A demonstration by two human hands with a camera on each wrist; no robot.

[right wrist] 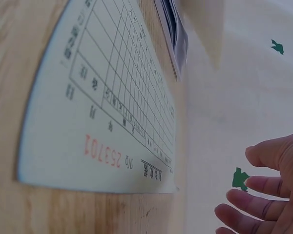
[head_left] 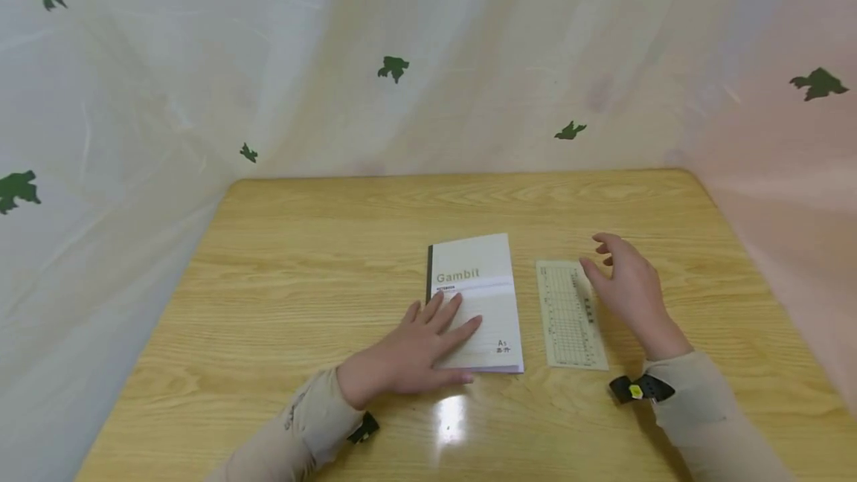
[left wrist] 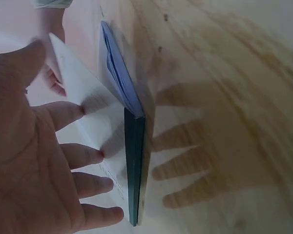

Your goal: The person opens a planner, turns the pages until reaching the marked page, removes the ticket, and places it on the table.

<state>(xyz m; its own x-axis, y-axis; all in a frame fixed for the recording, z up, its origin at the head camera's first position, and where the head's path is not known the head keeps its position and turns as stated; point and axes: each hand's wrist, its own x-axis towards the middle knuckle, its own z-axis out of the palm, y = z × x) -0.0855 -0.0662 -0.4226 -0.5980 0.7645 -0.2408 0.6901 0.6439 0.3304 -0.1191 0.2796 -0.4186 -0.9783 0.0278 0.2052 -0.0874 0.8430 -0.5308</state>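
A white notebook [head_left: 477, 259] marked "Gambit" lies on the wooden table, its dark spine [left wrist: 133, 161] on the left. Spread over its lower left part is my left hand [head_left: 418, 348], fingertips touching the cover. In the left wrist view the cover is slightly raised from the pages [left wrist: 118, 73]. To the right of the notebook lies a pale printed form [head_left: 565, 318] with a table grid; red digits show on it in the right wrist view. My right hand [head_left: 632, 285] hovers by the form's upper right side, fingers loosely bent, holding nothing.
The wooden table [head_left: 288, 266] has rounded far corners. Pale cloth [head_left: 469, 95] with green bird and leaf prints hangs behind it and along both sides. Black straps [head_left: 641, 390] sit at both wrists.
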